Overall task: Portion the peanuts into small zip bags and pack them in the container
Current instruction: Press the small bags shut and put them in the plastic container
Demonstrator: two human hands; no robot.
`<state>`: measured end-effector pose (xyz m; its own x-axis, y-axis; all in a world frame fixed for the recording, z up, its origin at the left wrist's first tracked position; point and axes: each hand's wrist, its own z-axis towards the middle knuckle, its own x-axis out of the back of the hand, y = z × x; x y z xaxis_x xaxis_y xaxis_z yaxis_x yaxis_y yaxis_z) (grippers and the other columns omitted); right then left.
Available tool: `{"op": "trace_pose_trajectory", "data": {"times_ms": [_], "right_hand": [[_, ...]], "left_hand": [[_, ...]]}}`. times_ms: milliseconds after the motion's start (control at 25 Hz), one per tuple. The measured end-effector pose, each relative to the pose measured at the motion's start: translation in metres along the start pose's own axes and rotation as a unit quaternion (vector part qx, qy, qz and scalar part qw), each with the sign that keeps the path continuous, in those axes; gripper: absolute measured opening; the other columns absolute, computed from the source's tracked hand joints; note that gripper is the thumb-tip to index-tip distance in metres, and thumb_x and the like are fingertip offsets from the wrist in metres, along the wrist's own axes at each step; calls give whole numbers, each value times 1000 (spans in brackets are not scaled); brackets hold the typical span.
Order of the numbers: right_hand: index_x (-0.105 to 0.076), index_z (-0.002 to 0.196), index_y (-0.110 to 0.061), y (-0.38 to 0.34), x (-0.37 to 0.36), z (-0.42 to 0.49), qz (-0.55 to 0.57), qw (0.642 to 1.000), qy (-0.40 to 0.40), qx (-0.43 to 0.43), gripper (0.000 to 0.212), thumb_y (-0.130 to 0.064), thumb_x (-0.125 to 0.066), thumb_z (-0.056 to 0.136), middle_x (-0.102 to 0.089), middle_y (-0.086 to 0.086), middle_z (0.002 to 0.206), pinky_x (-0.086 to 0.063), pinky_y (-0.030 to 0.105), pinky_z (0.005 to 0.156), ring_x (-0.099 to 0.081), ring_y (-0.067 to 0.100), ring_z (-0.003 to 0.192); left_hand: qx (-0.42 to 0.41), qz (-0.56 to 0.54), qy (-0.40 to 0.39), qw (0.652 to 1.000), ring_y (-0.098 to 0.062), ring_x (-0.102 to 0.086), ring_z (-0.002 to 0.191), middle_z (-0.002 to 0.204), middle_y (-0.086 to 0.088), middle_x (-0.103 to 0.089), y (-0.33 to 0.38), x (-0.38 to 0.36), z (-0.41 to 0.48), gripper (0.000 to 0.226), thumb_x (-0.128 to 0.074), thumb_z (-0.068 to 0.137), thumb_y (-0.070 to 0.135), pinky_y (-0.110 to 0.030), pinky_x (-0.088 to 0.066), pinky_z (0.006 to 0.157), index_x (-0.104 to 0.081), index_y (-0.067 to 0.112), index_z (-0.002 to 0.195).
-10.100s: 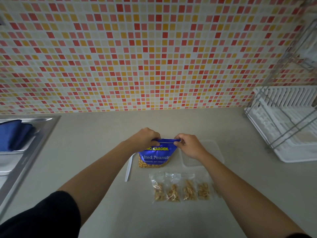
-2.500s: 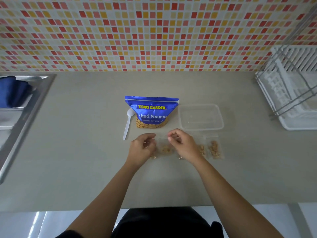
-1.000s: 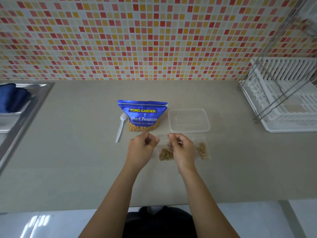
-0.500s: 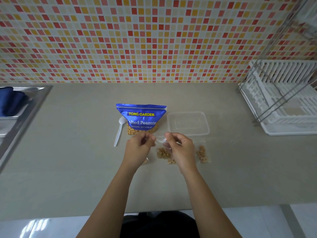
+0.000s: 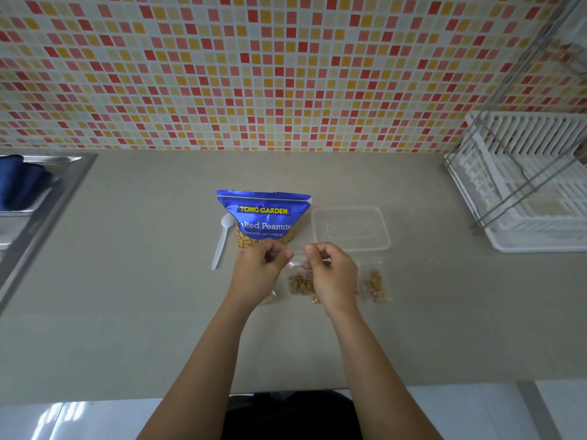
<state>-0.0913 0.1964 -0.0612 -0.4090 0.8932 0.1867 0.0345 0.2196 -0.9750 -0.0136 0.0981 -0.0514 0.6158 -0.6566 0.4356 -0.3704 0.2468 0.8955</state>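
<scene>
While the left hand [image 5: 259, 271] and the right hand [image 5: 333, 274] pinch the top of one small zip bag [image 5: 300, 279] of peanuts, the clear container [image 5: 351, 228] sits at 1 o'clock on the table [image 5: 127, 281]. Another filled bag [image 5: 376, 285] lies at 3 o'clock. The blue peanut pack [image 5: 263, 217] stands at 11 o'clock.

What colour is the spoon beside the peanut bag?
White, a plain plastic spoon, shown in the head view.

We are looking at a home kitchen, mosaic tiles [image 5: 254, 74] lining the wall, sink [image 5: 38, 198] left, dish rack [image 5: 527, 185] right, beige counter [image 5: 143, 296].
</scene>
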Motion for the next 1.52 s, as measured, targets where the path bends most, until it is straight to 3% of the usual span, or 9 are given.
{"op": "trace_pose_trajectory", "data": {"times_ms": [240, 400, 480, 560, 680, 920, 1120, 1240, 1520], "right_hand": [[-64, 76, -18, 7, 5, 4, 116, 983, -50, -133, 14, -20, -59, 89, -60, 0, 65, -48, 19, 47, -61, 5, 54], [-65, 82, -12, 19, 4, 11, 162, 966, -58, -192, 18, -20, -52, 93, -63, 1, 71, -51, 18, 56, -60, 7, 59], [-66, 97, -9, 31, 4, 18, -36, 988, -69, -132, 25, -25, -47, 95, -68, 8, 88, -49, 24, 69, -64, 17, 77], [-62, 113, -7, 47, 8, 24, -272, 960, -63, -35, 28, -20, -46, 94, -66, 14, 107, -43, 28, 82, -61, 28, 99], [-56, 118, -6, 64, 11, 23, -392, 918, -64, -11, 32, -10, -49, 88, -56, 20, 114, -41, 36, 89, -56, 38, 103], [-56, 113, -5, 75, 8, 25, -429, 901, -71, -3, 33, -8, -52, 81, -48, 18, 119, -41, 38, 94, -53, 38, 106], [-55, 112, -7, 79, 9, 27, -449, 891, -63, -8, 29, -12, -52, 83, -54, 17, 115, -42, 38, 91, -50, 37, 108], [-55, 110, -8, 80, 9, 27, -443, 895, -48, -9, 27, -12, -53, 83, -55, 17, 114, -42, 39, 89, -50, 37, 107], [-56, 115, -19, 80, 12, 19, -427, 902, -55, 26, 36, -12, -55, 80, -54, 10, 113, -44, 37, 84, -50, 31, 106]], "left_hand": [[90, -177, -47, 979, -16, -54, 66, 73, -2, -62, -19, -3, -6, 20, -70, 78, 31, -33, -46, 66, -61, 14, 81], [176, -293, -122, 932, -18, -59, 76, 84, -6, -64, -34, -17, -18, 24, -66, 83, 7, -34, -49, 74, -56, 11, 105], [194, -239, -64, 949, -19, -60, 76, 82, -7, -64, -42, -25, -18, 27, -65, 83, 6, -30, -52, 71, -56, 8, 107], [186, -130, 0, 974, -21, -63, 78, 85, -8, -65, -51, -32, -15, 32, -67, 82, 11, -30, -55, 73, -57, 7, 112], [137, 20, 17, 990, -22, -61, 84, 94, -10, -67, -62, -43, -10, 34, -61, 85, 10, -23, -46, 77, -55, 4, 118], [27, 269, 65, 961, -39, -52, 95, 108, -16, -60, -82, -55, -12, 36, -59, 84, 9, -44, -47, 83, -57, 9, 119], [-15, 290, 51, 955, -37, -53, 83, 98, -14, -67, -94, -52, -12, 19, -51, 86, 15, -42, -50, 73, -69, 8, 90], [-22, 335, 62, 940, -37, -56, 78, 94, -15, -64, -91, -51, -15, 4, -68, 75, 13, -42, -54, 62, -70, 12, 78], [-5, 358, 43, 933, -37, -56, 81, 92, -10, -65, -95, -51, -19, 7, -69, 75, 16, -39, -46, 59, -68, 11, 80]]}}
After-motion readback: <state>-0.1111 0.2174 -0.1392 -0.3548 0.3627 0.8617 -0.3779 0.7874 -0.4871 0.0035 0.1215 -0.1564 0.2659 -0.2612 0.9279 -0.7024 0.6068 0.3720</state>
